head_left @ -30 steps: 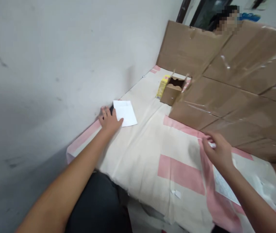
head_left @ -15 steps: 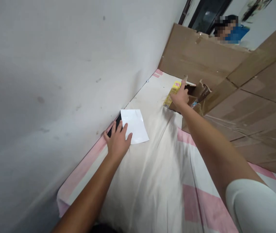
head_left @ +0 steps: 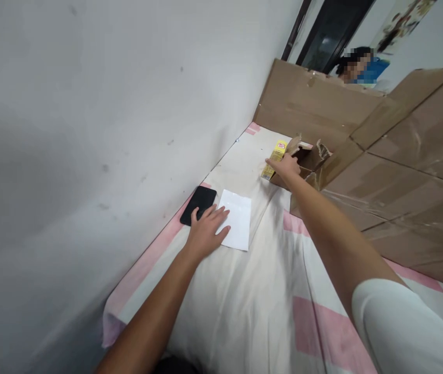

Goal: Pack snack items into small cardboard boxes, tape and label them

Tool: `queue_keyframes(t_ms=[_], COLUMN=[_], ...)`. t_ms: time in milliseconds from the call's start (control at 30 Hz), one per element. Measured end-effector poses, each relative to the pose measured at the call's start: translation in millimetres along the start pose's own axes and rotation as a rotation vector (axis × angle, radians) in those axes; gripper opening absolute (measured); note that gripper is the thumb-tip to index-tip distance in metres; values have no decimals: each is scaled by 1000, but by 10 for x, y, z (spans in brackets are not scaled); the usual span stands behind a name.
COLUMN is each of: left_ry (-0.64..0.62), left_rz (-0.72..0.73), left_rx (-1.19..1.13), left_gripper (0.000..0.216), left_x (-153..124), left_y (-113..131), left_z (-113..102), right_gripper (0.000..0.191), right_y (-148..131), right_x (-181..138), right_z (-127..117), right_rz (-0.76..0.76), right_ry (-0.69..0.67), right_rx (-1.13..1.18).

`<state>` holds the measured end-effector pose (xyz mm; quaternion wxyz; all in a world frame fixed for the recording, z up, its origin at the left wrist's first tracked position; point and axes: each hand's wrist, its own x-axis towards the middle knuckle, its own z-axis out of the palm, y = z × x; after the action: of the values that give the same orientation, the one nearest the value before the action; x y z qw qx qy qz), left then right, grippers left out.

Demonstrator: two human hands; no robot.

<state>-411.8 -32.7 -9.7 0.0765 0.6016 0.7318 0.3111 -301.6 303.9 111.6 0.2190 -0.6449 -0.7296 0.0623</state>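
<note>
My left hand [head_left: 207, 231] lies palm down with its fingers spread. Its fingertips rest on a blank white sheet of paper [head_left: 239, 221], and the index side reaches over the lower edge of a black smartphone [head_left: 201, 200]. Both lie on the bedsheet by the wall. Farther off, my right hand [head_left: 286, 167] is closed over a small yellow box [head_left: 278, 150], thumb on the left side and fingers on the right. The hand covers the box's middle. Directly beside it is an open, torn cardboard carton [head_left: 310, 156], its inside dark.
Large taped cardboard boxes [head_left: 408, 156] line the right and far side of the bed. A white wall [head_left: 108, 130] borders the left. The bedsheet [head_left: 260, 301] is wrinkled, with pink patches. Behind the boxes a person [head_left: 356, 65] is partly visible near a blue object.
My left hand has slid the paper to the right, off the phone, which now shows almost whole. My right hand stays at the yellow box. The camera view has shifted slightly.
</note>
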Motion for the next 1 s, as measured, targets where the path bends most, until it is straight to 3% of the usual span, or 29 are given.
queue_keyframes(t_ms=[67, 167, 267, 333, 500, 667, 767, 833, 933, 1000], left_ry=[13, 32, 62, 93, 239, 398, 455, 426, 241, 65], left_rz=[-1, -9, -15, -10, 5, 31, 76, 146, 328, 460], left_rx=[9, 13, -1, -15, -38, -68, -95, -115, -130, -118], left_gripper=[46, 45, 44, 44, 46, 46, 46, 43, 36, 39], left_x=[4, 9, 13, 16, 62, 13, -96, -163, -271, -370], left_y=[4, -18, -61, -100, -228, -158, 140, 502, 1274, 1852], left_z=[1, 5, 8, 16, 57, -60, -249, -358, -365, -232], right_gripper=[92, 81, 67, 66, 51, 46, 42, 43, 44, 48], right_y=[-111, -239, -257, -206, 157, 1055, 1769, 2185, 2576, 2691], right_x=[11, -19, -159, -338, -1121, -2324, -2971, -3245, -3432, -3472], right_z=[33, 70, 7, -124, -739, -1588, -1967, -2076, -2030, -1928], right_rz=[86, 156, 117, 11, -411, -741, -732, -650, -535, -484], right_ry=[6, 24, 34, 12, -110, -231, -275, -287, -269, -222], right_rx=[33, 80, 119, 163, 303, 434, 442, 396, 332, 303])
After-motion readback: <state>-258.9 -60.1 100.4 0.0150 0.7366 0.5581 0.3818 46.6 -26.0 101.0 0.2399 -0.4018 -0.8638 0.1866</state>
